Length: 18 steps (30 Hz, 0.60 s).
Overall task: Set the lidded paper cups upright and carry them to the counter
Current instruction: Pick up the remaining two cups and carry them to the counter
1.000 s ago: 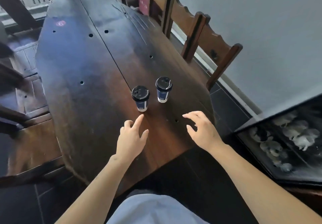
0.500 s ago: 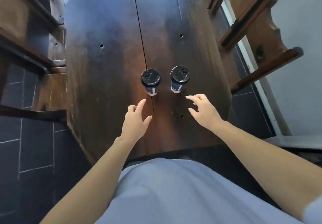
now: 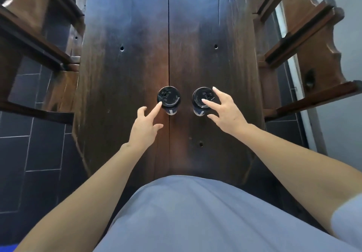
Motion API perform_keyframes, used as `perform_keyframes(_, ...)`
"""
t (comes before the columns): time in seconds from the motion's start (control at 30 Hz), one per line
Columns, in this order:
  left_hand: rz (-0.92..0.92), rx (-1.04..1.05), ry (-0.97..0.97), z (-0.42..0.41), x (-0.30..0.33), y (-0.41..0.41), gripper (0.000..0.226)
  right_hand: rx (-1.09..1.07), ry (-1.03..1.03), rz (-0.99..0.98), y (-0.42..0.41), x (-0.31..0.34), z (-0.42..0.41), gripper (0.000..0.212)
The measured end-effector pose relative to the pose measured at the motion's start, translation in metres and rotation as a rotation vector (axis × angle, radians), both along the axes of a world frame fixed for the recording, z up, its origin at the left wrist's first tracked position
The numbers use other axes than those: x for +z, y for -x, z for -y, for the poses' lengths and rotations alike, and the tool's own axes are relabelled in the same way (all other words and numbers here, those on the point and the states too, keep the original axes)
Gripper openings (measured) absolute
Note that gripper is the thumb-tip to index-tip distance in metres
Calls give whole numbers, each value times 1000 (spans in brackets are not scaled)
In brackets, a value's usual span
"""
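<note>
Two small paper cups with black lids stand upright side by side on a dark wooden table. The left cup has my left hand just below it, fingers spread, the index fingertip touching the lid's near edge. Over the right cup hovers my right hand, fingers spread around the lid, one fingertip on top of it. Neither hand grips a cup. Blue and white paper shows under each lid.
Wooden chairs flank the table on the right, and a wooden bench or chair stands on the left. Dark floor tiles lie to the left. A pale wall runs along the right. My light blue shirt fills the bottom.
Both hands have reached forward from the table's near end to the cups and now touch the lids. The view has swung to look straight down the table.
</note>
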<state>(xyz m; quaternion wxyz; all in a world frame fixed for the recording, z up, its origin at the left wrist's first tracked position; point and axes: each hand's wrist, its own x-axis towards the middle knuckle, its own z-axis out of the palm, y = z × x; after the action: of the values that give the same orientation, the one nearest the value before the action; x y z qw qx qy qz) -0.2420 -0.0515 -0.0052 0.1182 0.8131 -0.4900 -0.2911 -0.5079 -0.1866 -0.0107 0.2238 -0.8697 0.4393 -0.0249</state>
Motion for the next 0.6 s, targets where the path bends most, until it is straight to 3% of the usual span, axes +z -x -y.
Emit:
perform_keyframes(0.13,-19,-36,-73,25,-10,-11,73,-32,-105,51,-11,-13,12,57)
perform_keyframes(0.37,-106,-60,69,60,-25,-19,59,-88,-157,158,-26,-29,35,61)
perform_keyframes(0.6,-124,-9,122,88,-50,-22,68,-219,-230,175,-37,-41,59,72)
